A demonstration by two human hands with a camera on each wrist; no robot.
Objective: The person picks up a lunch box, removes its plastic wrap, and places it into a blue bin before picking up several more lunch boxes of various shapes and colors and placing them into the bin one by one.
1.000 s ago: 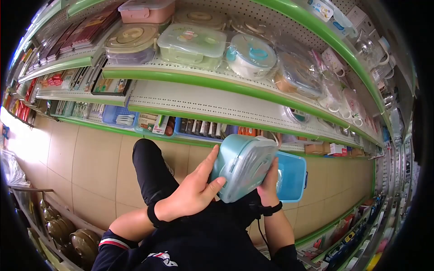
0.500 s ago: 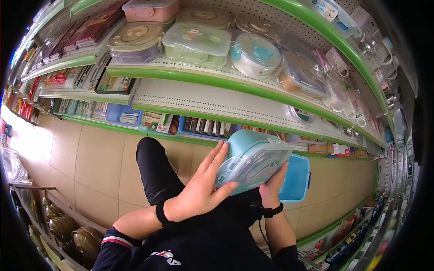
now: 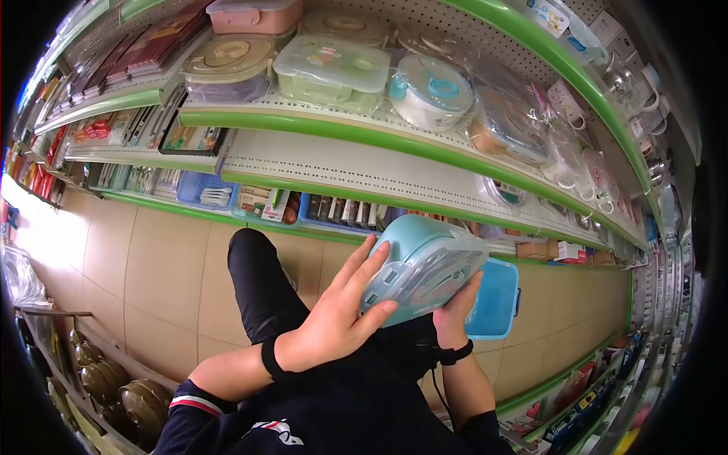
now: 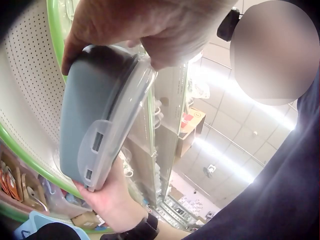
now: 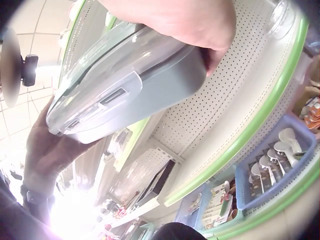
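A teal lunch box (image 3: pixel 409 303) with a clear clip-on lid is held tilted in front of the body, between both hands. Cutlery shapes show under the lid, and side clips (image 5: pixel 114 96) look fastened. My left hand (image 3: pixel 334 318) holds the box's left end, fingers extended along its side and thumb at the lid's near edge. At the opposite end, my right hand (image 3: pixel 457 307) grips the box, its fingers partly hidden behind it. In the left wrist view, the right hand (image 4: pixel 117 200) supports the far end of the box.
A blue basket (image 3: pixel 494 303) stands on the tiled floor at right. Ahead, a green-edged shelf (image 3: pixel 303 125) carries wrapped food containers, including a green box (image 3: pixel 334 72) and a round white one (image 3: pixel 431 91). Lower bins hold spoons (image 5: pixel 272 162). Brown lidded pots (image 3: pixel 144 402) sit at lower left.
The lunch box has shifted slightly right and turned, its lid now tilted more toward me. Left-hand fingers moved along its side with it. Little differs over the last half second.
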